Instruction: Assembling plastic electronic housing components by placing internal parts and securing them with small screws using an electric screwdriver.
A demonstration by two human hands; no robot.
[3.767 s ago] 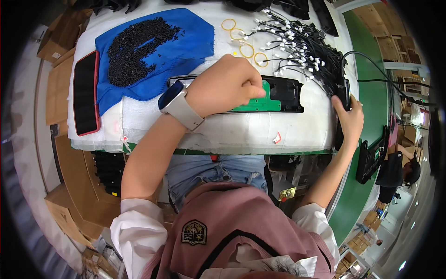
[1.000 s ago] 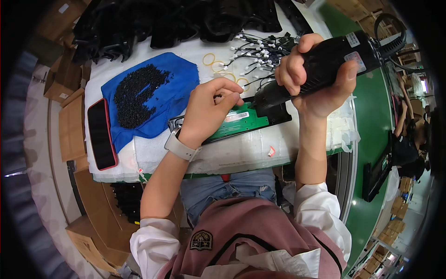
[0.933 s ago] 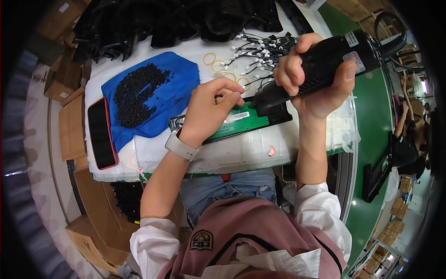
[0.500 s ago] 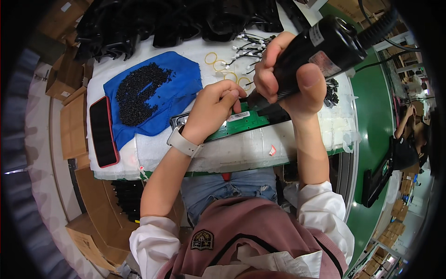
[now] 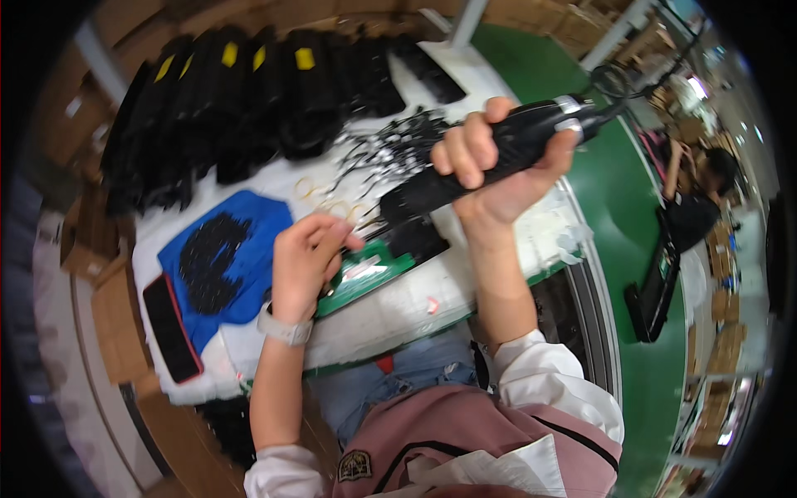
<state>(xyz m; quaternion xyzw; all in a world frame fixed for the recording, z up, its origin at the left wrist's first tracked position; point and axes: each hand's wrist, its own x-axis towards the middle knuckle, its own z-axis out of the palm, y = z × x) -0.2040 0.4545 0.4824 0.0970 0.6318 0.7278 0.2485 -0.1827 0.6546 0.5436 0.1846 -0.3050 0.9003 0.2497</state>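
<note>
1. The black electric screwdriver [image 5: 490, 162] is held tilted above the tabletop [image 5: 398, 303], its tip pointing down-left at the green fixture [image 5: 365, 278].
2. The right hand [image 5: 498, 170] has its fingers wrapped fully around the screwdriver's body, closed tight on it.
3. The left hand [image 5: 303, 261] rests on the left end of the green fixture, fingers curled and pinched together near the tip; whether they hold a small part cannot be told.
4. A black piece [image 5: 419, 236] sits at the fixture's right end.
5. A blue cloth [image 5: 220, 266] with a heap of small black parts [image 5: 207, 261] lies to the left, with a red-edged phone [image 5: 173, 328] beside it.
6. Black bundles [image 5: 249, 100] line the far edge.
</note>
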